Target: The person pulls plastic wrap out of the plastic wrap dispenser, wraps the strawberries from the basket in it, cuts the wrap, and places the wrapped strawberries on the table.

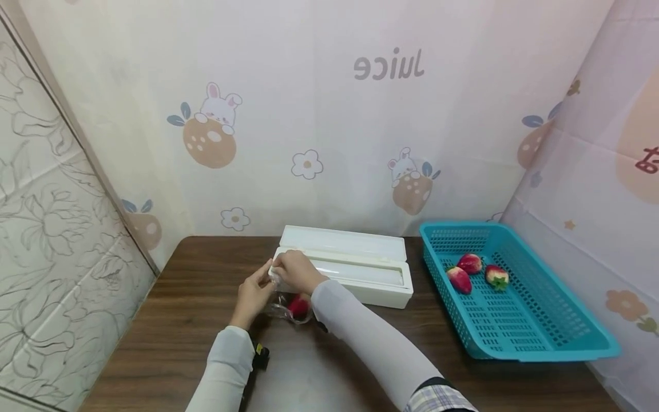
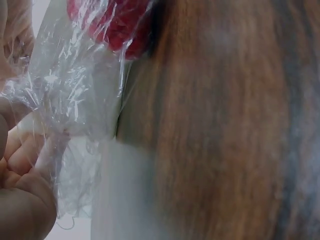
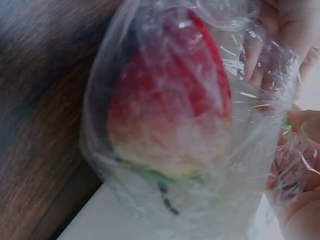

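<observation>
A red strawberry [image 1: 298, 307] hangs inside clear plastic bag film [image 1: 280, 312], just in front of a white box. Up close in the right wrist view, the strawberry [image 3: 170, 95] shows its pale end and green leaves through the loose, wrinkled plastic [image 3: 95, 125]. My left hand [image 1: 252, 294] pinches the gathered film above the fruit, from the left. From the right, my right hand [image 1: 297, 270] also grips the bunched plastic, its fingers close against the left fingertips at the box's front left corner. In the left wrist view the twisted plastic [image 2: 75, 85] stretches between the fingers.
The long white box [image 1: 383, 294] stands with its lid [image 1: 345, 241] raised and a pale roll [image 1: 360, 272] inside. At the right, a teal basket [image 1: 530, 320] holds several strawberries [image 1: 469, 264]. A patterned curtain [image 1: 319, 114] borders the wooden table [image 1: 170, 320] at the back.
</observation>
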A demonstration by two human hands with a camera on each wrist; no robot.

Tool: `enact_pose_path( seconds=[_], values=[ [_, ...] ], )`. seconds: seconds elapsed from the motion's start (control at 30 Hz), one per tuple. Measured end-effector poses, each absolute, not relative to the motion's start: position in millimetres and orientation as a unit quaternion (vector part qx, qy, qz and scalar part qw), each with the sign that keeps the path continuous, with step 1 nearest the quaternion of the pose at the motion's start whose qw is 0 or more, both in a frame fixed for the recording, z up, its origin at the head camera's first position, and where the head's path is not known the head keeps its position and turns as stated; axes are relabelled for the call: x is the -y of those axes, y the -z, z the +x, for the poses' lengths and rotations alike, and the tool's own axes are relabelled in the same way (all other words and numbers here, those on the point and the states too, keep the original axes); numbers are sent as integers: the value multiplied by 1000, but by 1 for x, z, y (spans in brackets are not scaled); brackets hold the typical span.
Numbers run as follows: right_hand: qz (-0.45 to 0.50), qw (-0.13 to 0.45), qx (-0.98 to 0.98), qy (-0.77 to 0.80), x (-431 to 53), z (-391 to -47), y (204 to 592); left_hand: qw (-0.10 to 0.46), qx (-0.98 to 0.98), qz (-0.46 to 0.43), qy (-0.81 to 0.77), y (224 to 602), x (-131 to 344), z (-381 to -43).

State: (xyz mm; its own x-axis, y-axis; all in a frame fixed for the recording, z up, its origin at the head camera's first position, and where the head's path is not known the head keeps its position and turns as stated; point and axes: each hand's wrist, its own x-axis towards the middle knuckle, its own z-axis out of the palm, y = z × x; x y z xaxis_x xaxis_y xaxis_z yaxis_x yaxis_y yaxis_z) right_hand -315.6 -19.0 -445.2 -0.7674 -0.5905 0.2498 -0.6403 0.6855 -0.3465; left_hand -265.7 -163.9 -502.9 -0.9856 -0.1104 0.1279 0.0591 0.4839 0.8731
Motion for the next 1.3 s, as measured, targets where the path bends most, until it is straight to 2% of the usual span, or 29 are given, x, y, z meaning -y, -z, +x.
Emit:
enact_pose_path(
  seconds=[0.3,0.57,0.67,0.87,0.97,1.1,1.23,1.3],
  values=[
    [321,28,920,-221,17,-318,444,78,862,13,500,504,165,-267],
    [327,-16,904,-275,-7,-307,434,58,840,22,539,498,169,-262],
    [332,-3,895,-297,-24,-298,425,67,834,22,547,496,169,-259],
    [375,61,884,-273,-67,-282,423,91,864,-4,495,488,172,-247],
    [400,82,883,-233,-84,-271,430,66,879,-22,472,483,176,-239],
    [424,101,880,-189,-97,-257,442,-2,892,-36,450,479,180,-230],
    [401,92,897,-163,-96,-249,452,-53,901,-84,422,481,179,-225],
    [377,76,910,-155,-93,-247,456,-58,904,-124,404,484,176,-225]
  ],
)
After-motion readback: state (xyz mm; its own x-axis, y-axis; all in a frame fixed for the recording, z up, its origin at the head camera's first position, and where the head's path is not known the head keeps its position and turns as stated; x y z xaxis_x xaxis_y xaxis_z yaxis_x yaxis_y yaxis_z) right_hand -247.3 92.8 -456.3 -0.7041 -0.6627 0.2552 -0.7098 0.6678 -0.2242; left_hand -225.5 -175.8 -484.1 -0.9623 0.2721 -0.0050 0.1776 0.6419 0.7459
